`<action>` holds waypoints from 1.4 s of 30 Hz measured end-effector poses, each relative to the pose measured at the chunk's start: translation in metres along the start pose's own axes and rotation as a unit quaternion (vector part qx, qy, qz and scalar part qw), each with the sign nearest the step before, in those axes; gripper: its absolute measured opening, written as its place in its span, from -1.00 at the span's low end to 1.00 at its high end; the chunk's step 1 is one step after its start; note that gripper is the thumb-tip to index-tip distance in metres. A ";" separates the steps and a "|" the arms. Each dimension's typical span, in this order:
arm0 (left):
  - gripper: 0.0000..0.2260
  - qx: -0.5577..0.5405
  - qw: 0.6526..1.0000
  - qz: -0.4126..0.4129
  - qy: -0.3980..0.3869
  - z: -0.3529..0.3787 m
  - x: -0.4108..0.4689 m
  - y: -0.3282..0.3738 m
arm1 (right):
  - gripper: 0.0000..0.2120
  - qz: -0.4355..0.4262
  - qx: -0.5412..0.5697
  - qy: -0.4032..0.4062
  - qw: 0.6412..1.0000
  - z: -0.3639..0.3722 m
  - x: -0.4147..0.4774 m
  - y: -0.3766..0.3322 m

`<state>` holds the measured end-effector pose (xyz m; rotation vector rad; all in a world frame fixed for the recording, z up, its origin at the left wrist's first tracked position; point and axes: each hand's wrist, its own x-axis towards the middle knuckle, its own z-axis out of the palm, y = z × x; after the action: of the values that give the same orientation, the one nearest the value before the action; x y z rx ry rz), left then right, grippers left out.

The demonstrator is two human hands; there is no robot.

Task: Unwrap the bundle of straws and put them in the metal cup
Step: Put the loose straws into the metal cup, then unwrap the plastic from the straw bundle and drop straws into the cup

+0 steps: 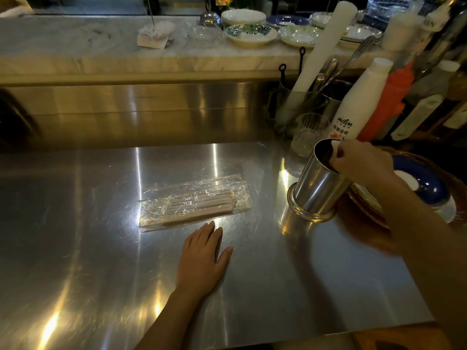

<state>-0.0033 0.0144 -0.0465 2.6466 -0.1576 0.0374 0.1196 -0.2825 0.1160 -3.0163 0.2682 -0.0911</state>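
Observation:
A bundle of straws wrapped in clear plastic film lies flat on the steel counter, near its middle. My left hand rests flat on the counter just in front of the bundle, fingers together, holding nothing. The metal cup, a tall shiny cylinder with a flared base, stands to the right of the bundle and leans slightly. My right hand grips the cup's rim, with fingers over the edge.
A white squeeze bottle, an orange bottle and dark bottles stand at the back right. A clear glass and a utensil holder sit behind the cup. A blue plate lies at the right edge. Bowls line the marble ledge.

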 end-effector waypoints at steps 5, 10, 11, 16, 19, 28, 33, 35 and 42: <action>-0.49 -0.009 1.000 -0.008 -0.003 0.000 0.000 0.001 | -0.71 -0.060 -0.024 -0.175 0.982 -0.018 0.020 -0.009; -0.53 -0.031 0.999 -0.023 -0.033 -0.005 0.002 0.001 | -0.73 -0.089 0.025 -0.153 0.984 -0.038 0.022 -0.013; -0.55 -0.049 0.998 -0.028 -0.042 -0.009 0.004 0.001 | -0.75 -0.099 0.057 -0.115 0.987 -0.041 0.021 -0.015; -0.72 -0.165 0.983 -0.062 -0.044 -0.046 0.022 0.006 | -0.83 -0.192 0.198 0.068 0.959 -0.043 0.005 -0.051; -0.74 -0.163 0.985 -0.057 0.016 -0.065 0.036 0.007 | -0.87 -0.243 0.204 0.081 0.945 -0.021 -0.004 -0.082; -0.71 -0.031 0.993 -0.049 0.103 -0.062 0.071 -0.022 | -0.73 -0.364 0.103 -0.096 0.921 0.094 -0.013 -0.144; -0.53 0.036 0.994 -0.093 0.033 -0.047 0.077 -0.039 | -0.49 -0.408 0.011 -0.163 0.898 0.128 -0.007 -0.152; -0.49 0.055 0.994 -0.099 -0.009 -0.043 0.077 -0.042 | -0.46 -0.421 -0.015 -0.182 0.889 0.136 -0.005 -0.152; -0.40 0.107 0.992 -0.067 -0.021 -0.044 0.078 -0.045 | -0.58 -0.460 -0.031 -0.156 0.873 0.147 0.003 -0.154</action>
<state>0.0797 0.0657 -0.0247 2.8677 0.0111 -0.0479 0.1595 -0.1169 -0.0121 -2.8428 -1.2063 0.3288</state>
